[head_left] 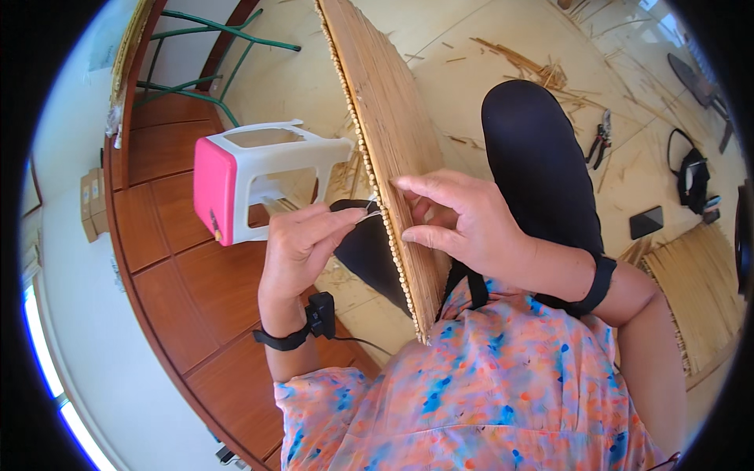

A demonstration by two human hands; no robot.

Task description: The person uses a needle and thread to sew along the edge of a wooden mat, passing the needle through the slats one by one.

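Note:
A panel of bundled pale reeds [393,110] stands on edge between my dark-clad legs, its row of beaded ends facing left. My left hand [314,243] pinches a thin, light strand or needle at that beaded edge; which one is too small to tell. Against the panel's right face, my right hand [463,220] grips near the same spot, thumb and forefinger at the edge and other fingers curled behind them.
A pink-and-white plastic stool [216,188] lies tipped at left beside wooden steps [181,298] and green metal legs [259,47]. At right are pruning shears [602,140], a phone [646,222], a black bag [691,177], another reed panel [691,290] and scattered stalks [534,67].

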